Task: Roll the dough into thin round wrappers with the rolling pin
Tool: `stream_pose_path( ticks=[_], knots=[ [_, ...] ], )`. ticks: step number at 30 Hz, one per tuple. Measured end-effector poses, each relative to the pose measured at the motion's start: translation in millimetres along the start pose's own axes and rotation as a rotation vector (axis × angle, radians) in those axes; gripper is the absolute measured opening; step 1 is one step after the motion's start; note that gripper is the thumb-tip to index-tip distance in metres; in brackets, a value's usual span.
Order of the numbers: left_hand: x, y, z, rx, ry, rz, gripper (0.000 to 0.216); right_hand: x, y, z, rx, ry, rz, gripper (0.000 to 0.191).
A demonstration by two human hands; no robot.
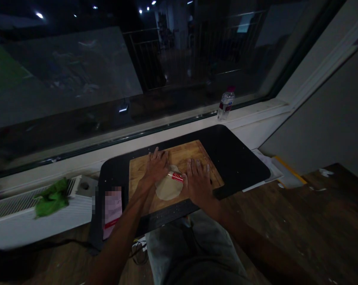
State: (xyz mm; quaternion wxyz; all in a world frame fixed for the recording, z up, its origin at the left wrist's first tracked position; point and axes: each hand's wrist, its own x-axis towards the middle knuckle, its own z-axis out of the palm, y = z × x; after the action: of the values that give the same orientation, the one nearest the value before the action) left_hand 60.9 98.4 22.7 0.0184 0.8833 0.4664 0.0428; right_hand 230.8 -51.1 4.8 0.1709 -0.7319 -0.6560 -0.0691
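Observation:
A flat, roundish sheet of pale dough (168, 188) lies on a wooden cutting board (143, 166). Across its upper part rests a clear, bottle-like cylinder with a red label (177, 177); both its ends are hidden by my hands. My left hand (158, 165) lies palm down over the cylinder's left end, with fingers stretched out and spread. Over the right end is my right hand (199, 180), also palm down, its fingers extended toward the far side of the board. Neither hand's fingers are wrapped around the cylinder.
The board sits on a black tabletop (235, 158) against a window sill. A capped plastic bottle (225, 105) stands on the sill. A phone-like pink rectangle (113, 209) lies at the table's left. Green cloth (52, 198) hangs over a white radiator (42, 227).

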Motion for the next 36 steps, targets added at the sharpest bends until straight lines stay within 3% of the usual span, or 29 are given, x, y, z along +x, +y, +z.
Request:
stream_pose_path(
  ticks=[6,17,27,36],
  knots=[
    [24,-1,-2,-0.066,0.000,0.005,0.060,-17,-26,-8,0.026,-0.055,0.137,0.065],
    [57,15,2,-0.052,-0.021,0.034,0.063,-14,-22,-10,0.061,-0.104,0.159,0.067],
    [71,20,2,-0.101,-0.068,0.060,0.067,-33,-54,-12,0.141,-0.109,0.123,0.069],
    [89,31,0,-0.090,-0.137,0.121,0.068,-51,-86,-10,0.267,-0.046,-0.065,0.069]
  ],
)
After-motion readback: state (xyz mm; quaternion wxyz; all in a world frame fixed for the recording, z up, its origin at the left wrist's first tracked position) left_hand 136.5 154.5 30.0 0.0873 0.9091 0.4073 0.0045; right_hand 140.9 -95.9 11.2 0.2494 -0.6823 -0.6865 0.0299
